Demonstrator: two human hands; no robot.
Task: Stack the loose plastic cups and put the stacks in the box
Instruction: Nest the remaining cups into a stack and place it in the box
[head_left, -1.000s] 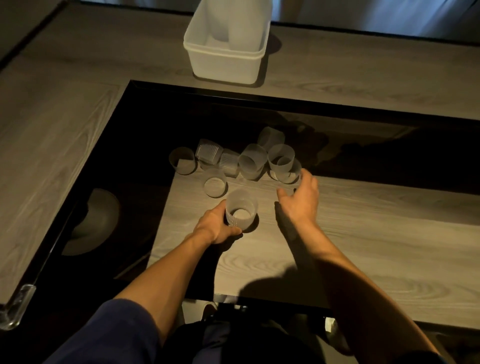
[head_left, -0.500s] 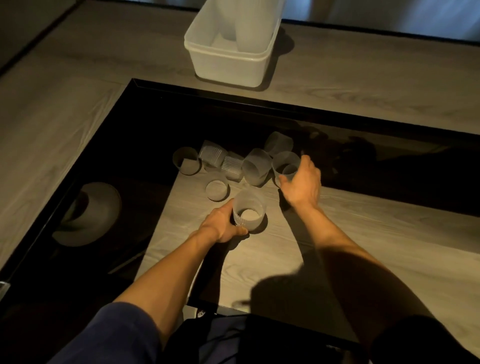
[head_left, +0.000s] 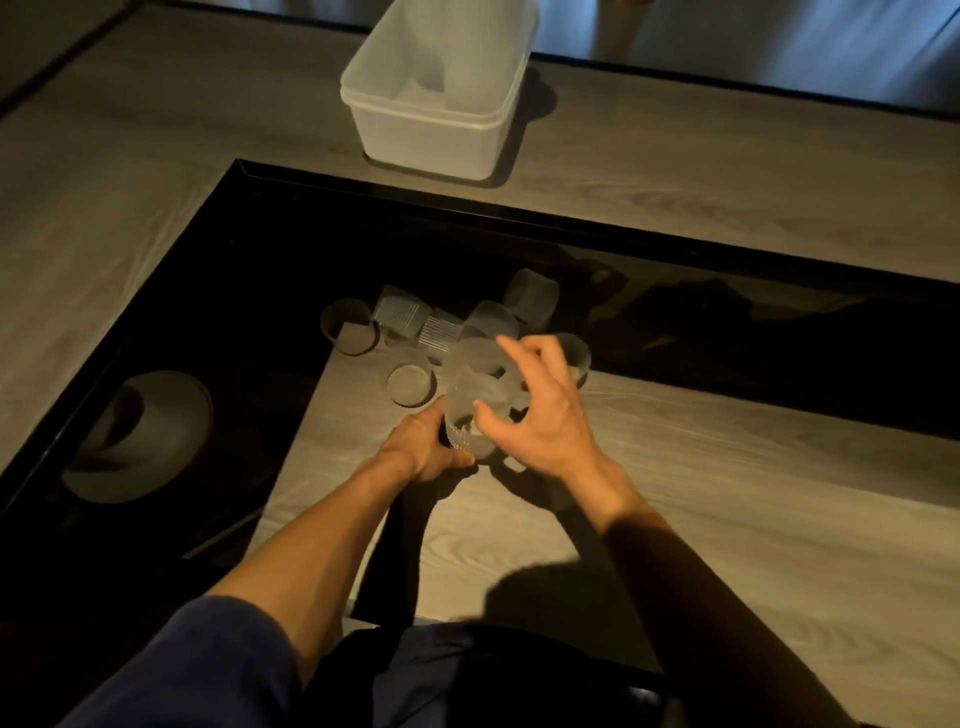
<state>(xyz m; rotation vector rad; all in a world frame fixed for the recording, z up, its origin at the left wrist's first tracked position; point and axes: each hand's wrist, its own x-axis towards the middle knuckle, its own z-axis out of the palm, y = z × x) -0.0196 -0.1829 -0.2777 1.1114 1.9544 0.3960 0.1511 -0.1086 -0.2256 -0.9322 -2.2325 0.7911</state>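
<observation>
Loose cups (head_left: 400, 317) lie mid-left, the box (head_left: 431, 135) up top. My left hand (head_left: 418, 449) grips the bottom cup (head_left: 464, 441), my right hand (head_left: 545, 421) curls round another cup (head_left: 475, 369) above it — I am stacking, I think, so next it slides straight in. How deep it sits — too dark to tell.

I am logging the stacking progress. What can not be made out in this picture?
Head view: number of cups in the frosted plastic cup stack; blurred, partly covered by the right hand.
Head view: whether that hand grips the stack; fingers blurred.
Head view: contents of the white plastic box; cut off by the top edge.
Head view: count of loose translucent cups; dim, overlapping.
</observation>
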